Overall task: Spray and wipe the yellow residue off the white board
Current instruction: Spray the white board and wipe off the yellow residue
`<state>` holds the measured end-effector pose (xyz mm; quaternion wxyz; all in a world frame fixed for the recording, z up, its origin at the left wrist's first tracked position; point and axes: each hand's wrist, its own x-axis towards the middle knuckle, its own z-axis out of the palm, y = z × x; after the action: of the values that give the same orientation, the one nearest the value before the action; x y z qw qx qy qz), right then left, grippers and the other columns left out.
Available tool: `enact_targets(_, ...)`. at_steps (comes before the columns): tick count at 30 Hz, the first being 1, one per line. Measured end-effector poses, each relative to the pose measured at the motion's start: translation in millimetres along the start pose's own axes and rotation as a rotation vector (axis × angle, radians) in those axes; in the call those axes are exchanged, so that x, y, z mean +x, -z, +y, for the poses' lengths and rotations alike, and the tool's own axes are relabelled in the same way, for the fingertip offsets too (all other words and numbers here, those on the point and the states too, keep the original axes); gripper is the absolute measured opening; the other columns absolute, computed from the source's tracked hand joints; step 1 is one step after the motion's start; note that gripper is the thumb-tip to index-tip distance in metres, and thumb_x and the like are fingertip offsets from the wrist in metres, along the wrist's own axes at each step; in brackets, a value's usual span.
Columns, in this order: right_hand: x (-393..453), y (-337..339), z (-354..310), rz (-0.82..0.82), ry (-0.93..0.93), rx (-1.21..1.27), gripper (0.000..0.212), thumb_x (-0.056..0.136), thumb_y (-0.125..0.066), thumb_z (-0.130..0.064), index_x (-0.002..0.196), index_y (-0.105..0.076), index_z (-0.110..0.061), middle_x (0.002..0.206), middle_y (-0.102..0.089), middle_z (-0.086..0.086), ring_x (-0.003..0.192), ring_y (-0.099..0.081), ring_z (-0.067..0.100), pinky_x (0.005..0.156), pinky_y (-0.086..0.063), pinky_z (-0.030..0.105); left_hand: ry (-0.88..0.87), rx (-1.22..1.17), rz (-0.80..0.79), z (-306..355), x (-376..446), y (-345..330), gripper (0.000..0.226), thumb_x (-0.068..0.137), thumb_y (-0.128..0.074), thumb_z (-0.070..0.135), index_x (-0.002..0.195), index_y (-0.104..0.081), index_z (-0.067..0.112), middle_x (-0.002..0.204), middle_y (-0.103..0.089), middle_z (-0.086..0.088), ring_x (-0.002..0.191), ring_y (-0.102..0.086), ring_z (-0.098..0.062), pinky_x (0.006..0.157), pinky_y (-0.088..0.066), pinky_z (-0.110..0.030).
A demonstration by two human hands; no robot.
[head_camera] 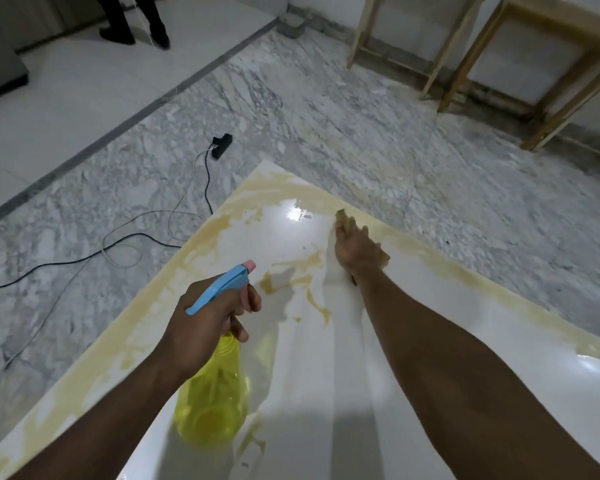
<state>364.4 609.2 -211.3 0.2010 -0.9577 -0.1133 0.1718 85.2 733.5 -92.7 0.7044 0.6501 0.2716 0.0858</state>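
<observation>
clamped round the neck of the yellow spray bottle: left hand, one finger at the pink trigger, blue nozzle aimed forward and right. right hand pressing a stained wiping pad (cloth or sponge, cannot tell) flat on the white board, near its far right edge. central yellow residue sits between the two hands, just ahead of the nozzle, left of and nearer than the pad. residue band along the right edge runs away from the pad toward the near right. likely next: spray centre, wipe leftward.
</observation>
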Motion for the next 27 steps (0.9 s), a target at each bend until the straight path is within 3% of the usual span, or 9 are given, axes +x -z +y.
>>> enact_targets(3,-13.6,-30.8,-7.6,0.007,0.097,-0.176,0.061,0.109,-0.018,-0.049,0.164,-0.006,-0.025,0.174,-0.003,0.001,0.159,0.0,0.032,0.125,0.0,0.06,0.0,-0.012,0.011,1.4,6.7,1.7,0.033,0.07,-0.044,0.01,0.081,-0.062,-0.015,0.086,-0.071,-0.013,0.058,-0.062,-0.015,0.049,-0.051,-0.025)
enact_targets(5,-24.7,-48.9,-2.5,0.011,0.172,-0.234,0.06,0.108,-0.016,-0.05,0.164,-0.005,-0.031,0.174,0.003,-0.004,0.159,0.007,0.03,0.125,0.005,0.059,0.006,-0.017,0.017,1.4,6.3,5.7,0.034,0.069,-0.044,0.01,0.082,-0.061,-0.016,0.086,-0.072,-0.009,0.059,-0.063,-0.017,0.049,-0.051,-0.025)
enact_targets(9,-52.7,-64.2,-0.3,-0.044,0.246,-0.253,0.059,0.107,-0.012,-0.051,0.163,0.003,-0.036,0.172,0.011,-0.011,0.159,0.014,0.025,0.125,0.011,0.055,-0.005,-0.009,0.03,5.5,-5.1,13.7,0.036,0.07,-0.043,0.01,0.081,-0.059,-0.02,0.091,-0.071,-0.015,0.06,-0.065,-0.013,0.048,-0.051,-0.025)
enact_targets(16,-141.2,-96.9,-9.0,-0.093,0.325,-0.321,0.06,0.107,-0.013,-0.049,0.161,0.01,-0.039,0.171,0.017,-0.011,0.158,0.018,0.025,0.126,0.008,0.056,0.001,-0.002,0.045,5.1,-54.1,35.3,0.036,0.07,-0.043,0.009,0.081,-0.058,-0.022,0.096,-0.07,-0.021,0.065,-0.068,-0.009,0.047,-0.05,-0.024)
enact_targets(21,-216.2,-117.5,-14.3,-0.093,0.365,-0.293,0.073,0.091,0.007,-0.055,0.162,0.005,-0.039,0.172,0.014,-0.012,0.158,0.016,0.023,0.127,0.005,0.055,-0.013,0.033,0.079,1.5,-102.0,56.7,0.037,0.071,-0.041,0.009,0.085,-0.06,-0.02,0.092,-0.07,-0.017,0.061,-0.067,-0.009,0.047,-0.05,-0.022)
enact_targets(27,-310.9,-147.9,-16.8,-0.123,0.419,-0.258,0.071,0.093,-0.003,-0.052,0.163,0.002,-0.039,0.171,0.014,-0.012,0.158,0.019,0.025,0.125,0.012,0.053,0.007,0.053,0.115,-17.7,-172.0,90.7,0.033,0.072,-0.042,0.006,0.081,-0.056,-0.022,0.099,-0.071,-0.016,0.069,-0.068,-0.013,0.049,-0.053,-0.027)
